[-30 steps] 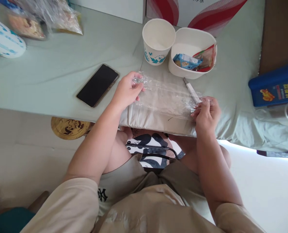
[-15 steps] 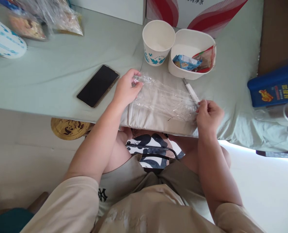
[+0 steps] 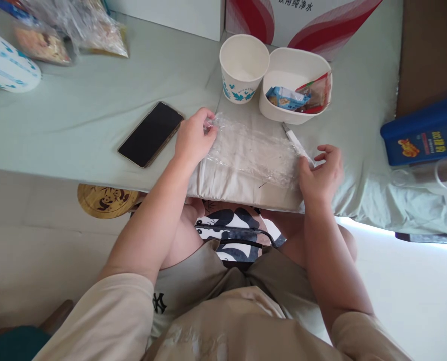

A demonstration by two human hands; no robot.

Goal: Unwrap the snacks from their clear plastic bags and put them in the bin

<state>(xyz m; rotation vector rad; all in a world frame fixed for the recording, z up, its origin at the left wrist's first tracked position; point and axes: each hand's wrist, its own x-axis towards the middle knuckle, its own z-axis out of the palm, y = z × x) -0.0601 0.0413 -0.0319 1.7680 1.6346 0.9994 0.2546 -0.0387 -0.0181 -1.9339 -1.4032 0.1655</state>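
A sheet of clear crinkled plastic film [image 3: 253, 150] lies spread along the front part of the covered table. My left hand [image 3: 195, 135] has its left end pinched between thumb and fingers. At the right end is my right hand [image 3: 321, 173], its thumb against the film's edge and its fingers apart and partly curled. A slim white tool with a grey tip, like a utility knife [image 3: 295, 142], lies beside that thumb, its lower end partly hidden by the film or hand. A black phone [image 3: 151, 134] rests left of my left hand.
Beyond the film stand a white paper cup [image 3: 244, 67] and a white tub [image 3: 298, 113] with small snack packets [image 3: 289, 98]. Red-and-white box [image 3: 302, 22] behind; bagged food [image 3: 42, 42] and another cup [image 3: 8, 62] far left; blue package [image 3: 422, 135] and clear plastic cup [image 3: 430, 174] right.
My right hand has loosened from a closed grip on the film's right end, and its fingers have spread. My left hand keeps its pinch. The view has shifted slightly.
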